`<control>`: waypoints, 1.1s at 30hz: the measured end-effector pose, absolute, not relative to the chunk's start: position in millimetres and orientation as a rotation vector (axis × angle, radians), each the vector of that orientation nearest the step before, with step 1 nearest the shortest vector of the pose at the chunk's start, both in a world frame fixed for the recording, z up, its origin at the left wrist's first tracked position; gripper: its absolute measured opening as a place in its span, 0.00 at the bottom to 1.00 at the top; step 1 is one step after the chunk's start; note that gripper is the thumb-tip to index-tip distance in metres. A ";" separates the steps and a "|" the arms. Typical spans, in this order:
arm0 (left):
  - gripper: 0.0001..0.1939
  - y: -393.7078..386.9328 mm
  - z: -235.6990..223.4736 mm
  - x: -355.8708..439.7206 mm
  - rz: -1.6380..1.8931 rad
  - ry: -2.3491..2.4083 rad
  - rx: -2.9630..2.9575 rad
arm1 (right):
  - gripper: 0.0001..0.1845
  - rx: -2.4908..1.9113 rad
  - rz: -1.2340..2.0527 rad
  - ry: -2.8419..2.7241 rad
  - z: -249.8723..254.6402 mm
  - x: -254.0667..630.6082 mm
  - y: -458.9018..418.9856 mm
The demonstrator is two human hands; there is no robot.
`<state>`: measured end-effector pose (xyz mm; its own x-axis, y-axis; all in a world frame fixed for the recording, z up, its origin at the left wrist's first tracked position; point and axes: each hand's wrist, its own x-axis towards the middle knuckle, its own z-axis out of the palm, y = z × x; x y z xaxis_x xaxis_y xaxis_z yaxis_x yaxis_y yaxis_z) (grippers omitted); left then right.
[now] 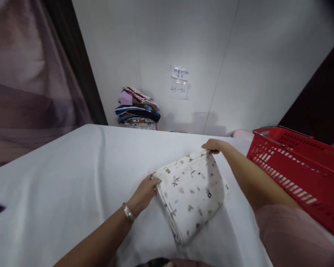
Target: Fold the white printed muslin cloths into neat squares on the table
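Observation:
A folded white cloth (pixel 192 193) with small printed figures lies on the white-covered table (pixel 72 178). My left hand (pixel 146 192), with a watch on its wrist, pinches the cloth's near-left corner. My right hand (pixel 213 145) grips the far corner, fingers curled over the edge. Both hands are closed on the cloth, which rests flat in several layers.
A red plastic basket (pixel 297 174) stands at the table's right edge, beside my right arm. A stack of folded clothes (pixel 137 109) sits behind the table against the white wall. Paper labels (pixel 179 83) are stuck on the wall. A pinkish curtain (pixel 25 81) hangs at left.

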<state>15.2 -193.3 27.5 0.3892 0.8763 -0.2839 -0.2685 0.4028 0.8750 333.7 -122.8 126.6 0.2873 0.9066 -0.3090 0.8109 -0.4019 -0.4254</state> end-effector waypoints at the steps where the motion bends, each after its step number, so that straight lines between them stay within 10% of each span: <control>1: 0.19 -186.1 15.9 10.0 0.839 0.928 0.822 | 0.19 -2.335 0.812 -1.583 107.8 326.2 -116.4; 15: 0.24 -165.6 -12.5 -2.9 0.799 1.145 0.984 | 0.11 -1.526 0.774 -1.890 5.8 206.8 -133.6; 33: 0.20 -157.1 -21.0 -16.8 0.752 0.814 0.797 | 0.19 -1.133 0.527 -2.236 -3.5 158.2 -151.5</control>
